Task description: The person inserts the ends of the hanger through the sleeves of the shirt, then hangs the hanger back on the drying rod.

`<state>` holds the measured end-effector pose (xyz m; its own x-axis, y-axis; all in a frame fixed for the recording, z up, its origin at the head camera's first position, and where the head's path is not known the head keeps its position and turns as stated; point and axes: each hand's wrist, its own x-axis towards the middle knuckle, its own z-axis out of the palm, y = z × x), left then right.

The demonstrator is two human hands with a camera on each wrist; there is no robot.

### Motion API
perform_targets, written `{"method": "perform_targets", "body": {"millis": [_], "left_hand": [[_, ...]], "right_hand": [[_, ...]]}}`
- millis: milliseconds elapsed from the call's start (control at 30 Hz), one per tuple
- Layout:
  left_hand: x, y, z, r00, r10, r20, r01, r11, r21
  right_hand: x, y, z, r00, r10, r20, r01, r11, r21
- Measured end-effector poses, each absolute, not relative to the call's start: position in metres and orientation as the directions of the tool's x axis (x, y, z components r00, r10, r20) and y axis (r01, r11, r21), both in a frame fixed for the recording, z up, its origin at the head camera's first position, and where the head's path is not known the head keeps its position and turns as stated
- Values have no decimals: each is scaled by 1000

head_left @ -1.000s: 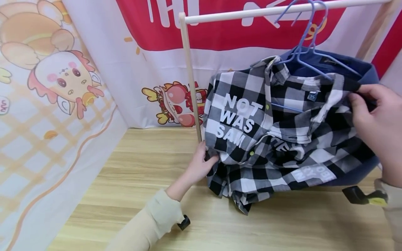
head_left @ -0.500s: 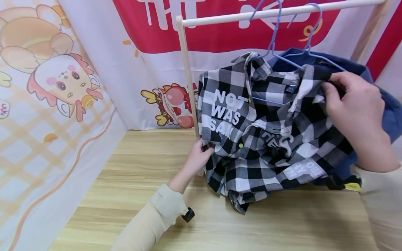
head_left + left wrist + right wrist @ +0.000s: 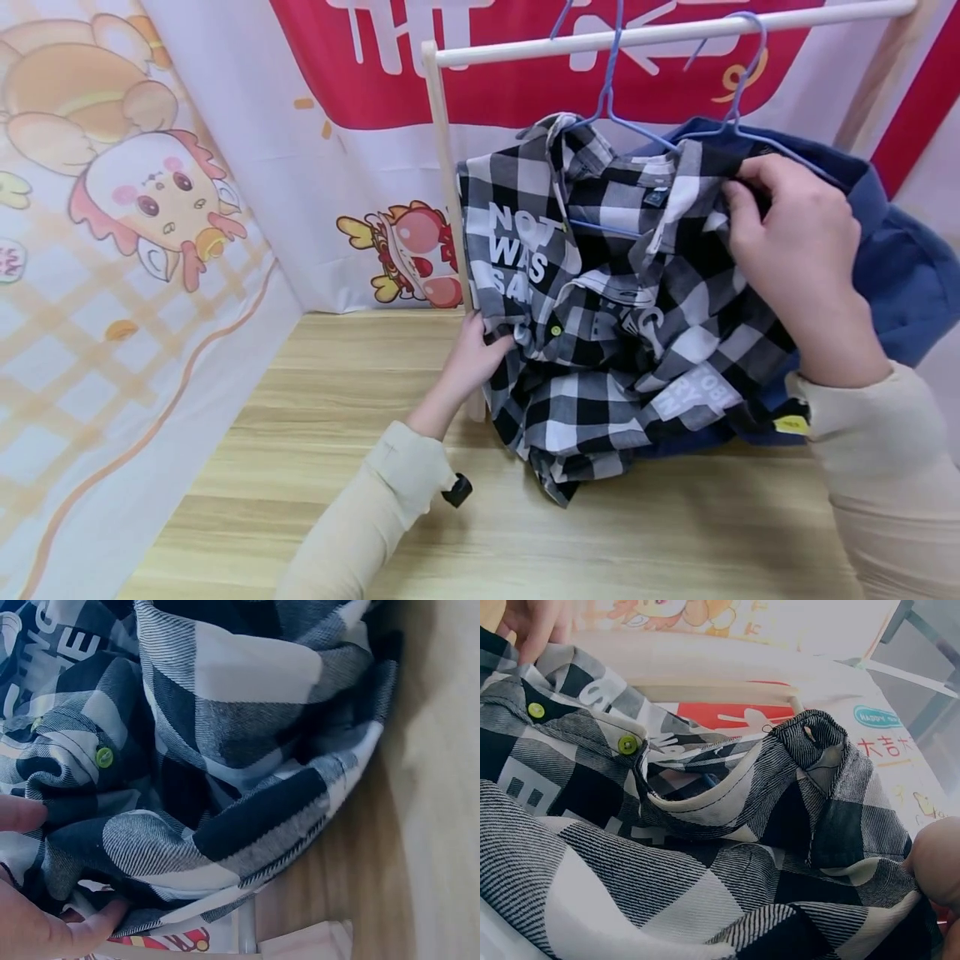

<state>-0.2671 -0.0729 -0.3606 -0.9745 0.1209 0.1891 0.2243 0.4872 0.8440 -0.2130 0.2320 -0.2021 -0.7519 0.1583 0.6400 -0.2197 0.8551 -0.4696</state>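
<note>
A black-and-white checked shirt [image 3: 585, 308] with white lettering and yellow-green buttons hangs on a blue wire hanger [image 3: 609, 92], whose hook is over the rail. My right hand [image 3: 802, 250] pinches the shirt's shoulder beside the collar between thumb and fingers. Lower down, my left hand [image 3: 474, 354] grips the shirt's left edge close to the rack's post. Cloth is bunched between the left thumb and fingers in the left wrist view, near a green button [image 3: 104, 757]. In the right wrist view the collar [image 3: 810, 750] stands up in front of the right thumb.
A wooden clothes rack has a round rail [image 3: 525, 48] and a thin left post [image 3: 448, 167]. A dark blue garment [image 3: 900, 258] hangs behind the shirt on a second blue hanger [image 3: 738, 92]. Printed cloth walls [image 3: 135, 333] enclose a wood-grain tabletop [image 3: 300, 433].
The right hand has drawn the shirt and its hanger leftward along the rail, away from the blue garment's hanger. The left hand has risen slightly, keeping its grip on the shirt edge.
</note>
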Motion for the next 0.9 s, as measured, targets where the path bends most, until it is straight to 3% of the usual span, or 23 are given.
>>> {"method": "perform_targets", "body": {"millis": [233, 567, 900], "left_hand": [[-273, -67, -362, -979, 74, 188, 201, 467, 861], [-261, -60, -374, -953, 17, 301, 285, 373, 883], [-258, -64, -383, -944, 135, 301, 328, 489, 809]], "right_hand": [[-222, 231, -205, -762, 165, 626, -220, 844, -490], [-231, 236, -220, -771, 174, 613, -214, 836, -506], [-241, 239, -238, -756, 145, 639, -244, 843, -480]]}}
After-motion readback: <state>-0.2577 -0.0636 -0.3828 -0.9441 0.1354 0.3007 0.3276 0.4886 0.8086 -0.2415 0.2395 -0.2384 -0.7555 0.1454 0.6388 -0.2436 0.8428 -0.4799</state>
